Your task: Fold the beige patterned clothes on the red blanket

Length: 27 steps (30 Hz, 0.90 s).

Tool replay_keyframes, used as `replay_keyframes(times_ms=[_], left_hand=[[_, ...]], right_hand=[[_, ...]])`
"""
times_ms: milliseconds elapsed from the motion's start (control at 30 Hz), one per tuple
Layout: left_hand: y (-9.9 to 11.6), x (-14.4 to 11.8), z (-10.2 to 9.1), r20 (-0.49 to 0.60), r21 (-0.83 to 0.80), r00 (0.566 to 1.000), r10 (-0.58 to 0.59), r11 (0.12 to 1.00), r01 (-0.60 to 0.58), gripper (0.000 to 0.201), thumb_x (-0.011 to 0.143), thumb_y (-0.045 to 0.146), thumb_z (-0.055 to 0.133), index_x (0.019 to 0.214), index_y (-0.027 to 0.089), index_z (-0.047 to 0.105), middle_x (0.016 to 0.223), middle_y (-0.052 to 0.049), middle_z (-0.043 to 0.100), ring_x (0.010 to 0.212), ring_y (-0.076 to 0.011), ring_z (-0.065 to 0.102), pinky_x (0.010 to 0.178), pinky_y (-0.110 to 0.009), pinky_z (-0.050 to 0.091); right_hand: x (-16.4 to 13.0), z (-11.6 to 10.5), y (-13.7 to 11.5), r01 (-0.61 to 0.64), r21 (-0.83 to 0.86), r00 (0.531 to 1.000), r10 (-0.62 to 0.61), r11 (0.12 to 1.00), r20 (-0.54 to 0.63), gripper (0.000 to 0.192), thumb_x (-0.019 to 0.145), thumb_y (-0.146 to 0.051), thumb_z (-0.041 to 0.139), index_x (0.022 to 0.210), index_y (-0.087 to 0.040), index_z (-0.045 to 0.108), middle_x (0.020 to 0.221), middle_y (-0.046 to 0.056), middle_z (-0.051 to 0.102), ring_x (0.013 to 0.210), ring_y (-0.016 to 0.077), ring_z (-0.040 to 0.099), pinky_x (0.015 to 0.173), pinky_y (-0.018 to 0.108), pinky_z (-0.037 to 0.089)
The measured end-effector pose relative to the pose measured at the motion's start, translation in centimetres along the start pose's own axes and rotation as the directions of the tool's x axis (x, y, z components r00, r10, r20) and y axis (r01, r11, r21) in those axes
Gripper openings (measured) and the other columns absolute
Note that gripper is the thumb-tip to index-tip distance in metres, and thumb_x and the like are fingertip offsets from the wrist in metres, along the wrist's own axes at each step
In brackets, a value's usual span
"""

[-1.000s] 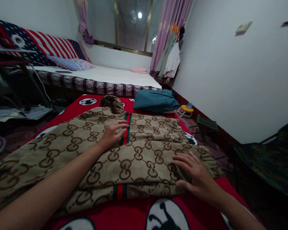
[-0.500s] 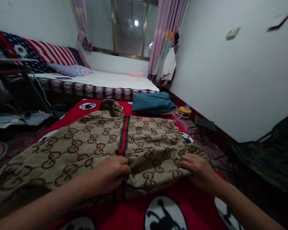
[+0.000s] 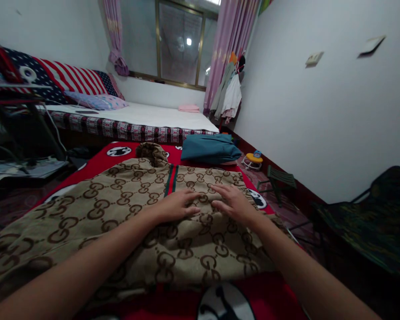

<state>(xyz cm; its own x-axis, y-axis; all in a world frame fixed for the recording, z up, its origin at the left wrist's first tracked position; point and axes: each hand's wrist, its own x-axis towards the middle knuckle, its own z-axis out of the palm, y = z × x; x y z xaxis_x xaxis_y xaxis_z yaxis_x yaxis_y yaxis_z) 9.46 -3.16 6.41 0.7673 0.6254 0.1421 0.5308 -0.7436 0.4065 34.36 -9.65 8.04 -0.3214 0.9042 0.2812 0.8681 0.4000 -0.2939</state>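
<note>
A beige jacket [image 3: 120, 189] with a brown letter pattern lies spread over a red cloth [image 3: 168, 306] printed with white ovals and dark figures. A green and red stripe [image 3: 172, 180] runs along the jacket, partly hidden by my left forearm. My left hand [image 3: 176, 205] is over the jacket's middle, fingers stretched out to the right. Facing it, my right hand [image 3: 233, 203] is open too, with a small gap between the fingertips of both. Neither holds the fabric; whether the palms press on it, I cannot tell. The jacket's far part is bunched up.
Folded teal cloth [image 3: 208, 147] lies at the far end of the red cloth. Behind stands a bed [image 3: 153, 116] with a pillow [image 3: 96, 100]. On the right are a yellow-topped stool [image 3: 253, 158], a folding stool [image 3: 280, 176] and a camouflage chair [image 3: 370, 218]. At left stands a desk [image 3: 16, 100].
Both hands have let go of the jacket's near fabric and moved forward and toward each other, fingers now extended. The near fabric lies flatter and reaches farther right over the stripe's near part.
</note>
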Motion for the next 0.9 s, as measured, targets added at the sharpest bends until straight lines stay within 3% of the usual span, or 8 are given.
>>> replay_keyframes(times_ms=[133,233,300,400,500,700,833,900], left_hand=[[-4.0,-0.2,3.8,0.049,0.213,0.994,-0.097,0.973,0.085,0.053,0.096,0.039,0.045,0.147,0.029,0.038,0.157,-0.008,0.028,0.145,-0.0309,0.022,0.115,-0.049,0.023],[-4.7,-0.7,4.5,0.058,0.256,0.990,-0.129,0.960,0.110,0.054,0.096,0.034,0.046,0.148,0.032,0.034,0.159,-0.007,0.022,0.146,-0.0316,0.019,0.115,-0.052,0.022],[-4.5,-0.7,4.3,0.046,0.246,0.991,-0.125,0.963,0.110,0.054,0.095,0.034,0.047,0.148,0.033,0.035,0.159,-0.006,0.022,0.146,-0.0313,0.019,0.115,-0.051,0.022],[-4.2,-0.6,3.8,0.030,0.200,0.992,-0.119,0.973,0.110,0.052,0.095,0.036,0.049,0.146,0.032,0.039,0.158,-0.005,0.024,0.146,-0.0304,0.020,0.116,-0.050,0.021],[-4.2,-0.8,3.7,0.004,0.113,0.993,-0.116,0.987,0.115,0.051,0.093,0.040,0.051,0.142,0.031,0.045,0.157,-0.005,0.029,0.146,-0.0297,0.021,0.116,-0.051,0.021],[-4.6,-1.0,3.6,-0.093,-0.167,0.986,-0.136,0.979,0.119,0.044,0.083,0.044,0.065,0.124,0.029,0.064,0.149,-0.005,0.043,0.140,-0.0281,0.036,0.115,-0.047,0.027],[-7.7,1.1,-0.2,-0.142,-0.313,0.959,-0.247,0.930,0.193,0.024,0.084,0.027,0.059,0.100,0.020,0.075,0.108,-0.006,0.073,0.100,-0.0220,0.067,0.092,-0.034,0.051],[-10.7,2.5,-3.4,-0.345,-0.203,0.882,-0.322,0.943,0.265,0.031,0.081,0.015,0.054,0.106,0.017,0.072,0.101,-0.006,0.073,0.093,-0.0200,0.067,0.087,-0.031,0.053]], right_hand=[[2.5,3.4,4.8,-0.313,-0.236,0.923,0.353,0.920,0.152,0.065,0.092,-0.054,0.044,0.146,-0.018,0.040,0.154,0.015,0.032,0.143,0.0284,0.029,0.112,0.049,0.027],[5.9,2.3,6.6,-0.446,-0.286,0.840,0.507,0.848,0.194,0.056,0.087,-0.058,0.051,0.123,-0.017,0.065,0.134,0.016,0.058,0.126,0.0311,0.052,0.102,0.042,0.040],[9.0,1.3,6.5,-0.498,-0.286,0.829,0.546,0.819,0.120,0.047,0.089,-0.053,0.050,0.109,-0.016,0.072,0.116,0.017,0.068,0.113,0.0326,0.061,0.094,0.042,0.044],[12.8,2.2,5.1,-0.506,-0.239,0.858,0.512,0.829,-0.040,0.044,0.093,-0.042,0.045,0.126,-0.019,0.062,0.125,0.013,0.064,0.116,0.0279,0.058,0.095,0.038,0.043],[14.0,6.0,3.6,-0.472,-0.176,0.881,0.457,0.864,-0.118,0.048,0.093,-0.039,0.046,0.137,-0.021,0.051,0.136,0.009,0.057,0.120,0.0230,0.054,0.096,0.033,0.042],[13.1,11.4,4.2,-0.420,-0.027,0.879,0.400,0.907,-0.259,0.032,0.087,-0.035,0.055,0.114,-0.024,0.068,0.131,0.005,0.060,0.119,0.0280,0.051,0.095,0.043,0.041],[12.9,11.4,5.6,-0.353,0.103,0.882,0.368,0.930,-0.294,0.022,0.084,-0.030,0.059,0.100,-0.025,0.073,0.123,0.004,0.065,0.114,0.0256,0.055,0.094,0.042,0.041],[12.9,11.3,5.8,-0.342,0.138,0.881,0.369,0.929,-0.297,0.021,0.082,-0.029,0.060,0.097,-0.025,0.074,0.122,0.003,0.066,0.112,0.0258,0.055,0.094,0.042,0.042]])
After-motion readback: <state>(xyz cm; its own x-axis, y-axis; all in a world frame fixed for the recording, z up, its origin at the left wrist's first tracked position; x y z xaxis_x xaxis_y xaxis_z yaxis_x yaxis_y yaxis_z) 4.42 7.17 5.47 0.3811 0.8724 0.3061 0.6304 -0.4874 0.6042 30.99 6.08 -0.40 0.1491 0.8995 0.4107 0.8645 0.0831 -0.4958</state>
